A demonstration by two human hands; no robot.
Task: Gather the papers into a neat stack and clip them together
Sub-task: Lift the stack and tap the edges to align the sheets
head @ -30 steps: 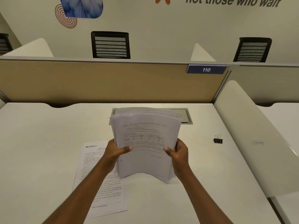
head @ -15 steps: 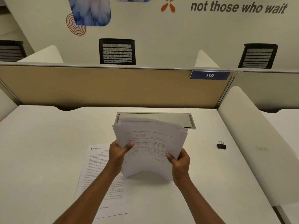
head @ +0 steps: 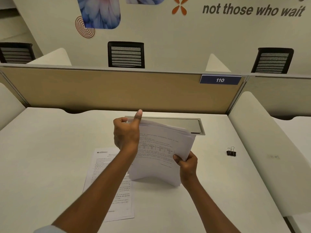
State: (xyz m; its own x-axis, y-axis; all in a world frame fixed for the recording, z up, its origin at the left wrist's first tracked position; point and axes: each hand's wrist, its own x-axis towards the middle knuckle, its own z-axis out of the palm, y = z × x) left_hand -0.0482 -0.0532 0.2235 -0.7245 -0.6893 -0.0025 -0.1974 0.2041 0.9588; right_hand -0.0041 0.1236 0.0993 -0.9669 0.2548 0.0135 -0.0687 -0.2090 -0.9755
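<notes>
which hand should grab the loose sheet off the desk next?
Probably left. The left hand is at the stack's top corner, above the loose sheet. The right hand grips the stack's lower right edge.

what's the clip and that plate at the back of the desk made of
Clip: probably metal, a glossy black folded body with thin bright wire loops standing up. Plate: looks like brushed metal, maybe aluminium, a grey satin sheen with a raised rim, set flush in the matte white desk. Painted plastic can't be ruled out.
</notes>
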